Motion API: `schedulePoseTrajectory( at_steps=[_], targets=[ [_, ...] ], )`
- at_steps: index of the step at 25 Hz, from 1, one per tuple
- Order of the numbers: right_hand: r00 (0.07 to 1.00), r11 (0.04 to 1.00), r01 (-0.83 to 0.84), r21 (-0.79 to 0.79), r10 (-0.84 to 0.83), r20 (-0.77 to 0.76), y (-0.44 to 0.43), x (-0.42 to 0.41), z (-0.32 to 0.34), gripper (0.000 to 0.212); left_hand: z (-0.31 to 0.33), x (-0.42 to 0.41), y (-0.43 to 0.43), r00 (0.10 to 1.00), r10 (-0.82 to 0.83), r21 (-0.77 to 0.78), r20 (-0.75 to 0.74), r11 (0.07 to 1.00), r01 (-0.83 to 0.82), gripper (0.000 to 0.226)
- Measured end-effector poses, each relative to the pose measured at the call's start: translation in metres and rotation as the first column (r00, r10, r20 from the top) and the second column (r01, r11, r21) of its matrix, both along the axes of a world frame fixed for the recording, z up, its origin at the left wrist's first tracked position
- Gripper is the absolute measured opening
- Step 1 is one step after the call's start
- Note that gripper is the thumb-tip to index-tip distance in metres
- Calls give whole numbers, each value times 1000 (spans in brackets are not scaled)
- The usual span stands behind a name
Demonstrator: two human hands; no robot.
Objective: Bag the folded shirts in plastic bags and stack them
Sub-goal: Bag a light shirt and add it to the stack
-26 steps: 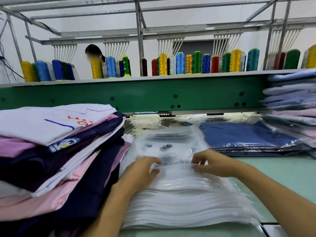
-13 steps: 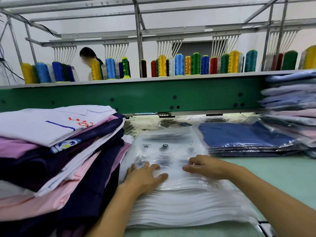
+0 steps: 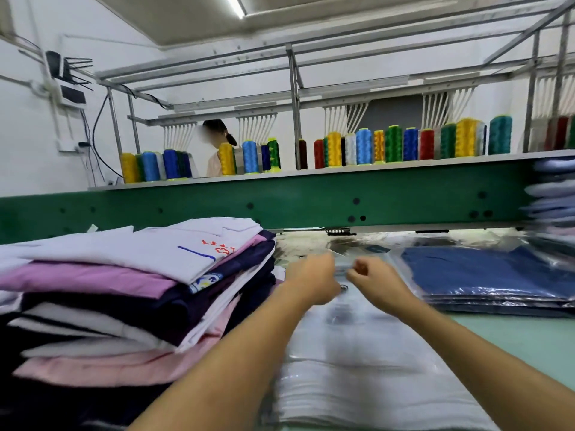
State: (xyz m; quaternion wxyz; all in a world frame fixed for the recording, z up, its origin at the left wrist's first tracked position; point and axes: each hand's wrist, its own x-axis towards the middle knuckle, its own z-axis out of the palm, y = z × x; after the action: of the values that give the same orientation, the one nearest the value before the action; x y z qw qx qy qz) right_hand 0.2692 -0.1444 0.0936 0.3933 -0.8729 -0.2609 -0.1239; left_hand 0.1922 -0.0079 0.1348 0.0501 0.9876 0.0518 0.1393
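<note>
Since 0.5 s ago both hands have left the middle of the bag stack, where they lay flat, and gone fwd to its far end; the camera has also tipped up, so more ceiling shows. Left hand [image 3: 311, 281] and right hand [image 3: 378, 283] now sit close together, nearly knuckle to knuckle, fingers curled in. Each pinches the far edge of the top bag [image 3: 340, 270], and a strip of clear film runs between them. The view is blurred w/ motion, so the exact finger hold can't be read. The stack of empty plastic bags [image 3: 373, 384] runs from the hands back toward 6 o'clock, betw. the forearms. The pile of folded shirts [image 3: 124, 290], unbagged, white on top w/ red & blue embroidery, then pink, navy, white and pink layers, sits at 9 o'clock of the hands, touching the bag stack's left side. Bagged blue shirts [image 3: 482, 275] lie in a low stack at 3 o'clock on the pale green table [image 3: 513, 337]. A taller bagged stack [image 3: 553, 200] stands at 2 o'clock, by the frame edge. At 12 o'clock a green beam [image 3: 280, 197] carries rows of thread cones [image 3: 364, 147], and another person [image 3: 217, 144] stands behind it at 11 o'clock.
</note>
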Motion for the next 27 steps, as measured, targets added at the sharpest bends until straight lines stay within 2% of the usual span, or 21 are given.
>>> schedulePoseTrajectory(
  at_steps=[2,4,6,8,10,12,15,18,20,22,23,25,27],
  targets=[
    [975,967,-179,184,199,-96,30,-21,21,27,42,-13,10,995,79,191,66,977,-90,40],
    [924,913,-293,284,347,-160,63,-44,41,21,77,-34,31,974,217,296,59,928,-224,33],
    [865,853,-357,382,456,-211,97,-65,59,10,109,-59,59,921,385,398,-61,855,-331,25],
    [788,792,-375,481,546,-285,126,-81,76,9,133,-81,85,827,491,457,-274,823,-337,38],
    [722,779,-377,501,586,-368,149,-93,86,9,144,-100,102,770,448,367,-454,882,-296,71],
    [725,815,-359,455,551,-414,164,-99,91,6,149,-113,116,775,324,194,-543,946,-260,89],
    [741,858,-347,380,499,-450,174,-101,96,10,152,-131,135,724,201,19,-659,968,-251,104],
    [721,859,-344,378,500,-480,175,-105,99,11,152,-143,144,726,187,24,-662,973,-228,101],
    [733,866,-308,393,480,-483,175,-108,102,12,151,-150,144,803,138,12,-580,987,-161,81],
    [753,870,-258,420,453,-476,174,-110,106,15,151,-154,152,948,61,-2,-313,998,-65,29],
    [758,874,-237,424,439,-482,173,-110,108,18,151,-158,158,990,47,52,-135,998,-40,12],
    [720,867,-218,449,453,-525,175,-116,112,32,149,-162,170,985,38,160,167,985,-65,13],
    [614,806,-201,557,547,-569,186,-120,119,44,144,-163,175,920,-15,183,392,981,-62,13]
  ],
)
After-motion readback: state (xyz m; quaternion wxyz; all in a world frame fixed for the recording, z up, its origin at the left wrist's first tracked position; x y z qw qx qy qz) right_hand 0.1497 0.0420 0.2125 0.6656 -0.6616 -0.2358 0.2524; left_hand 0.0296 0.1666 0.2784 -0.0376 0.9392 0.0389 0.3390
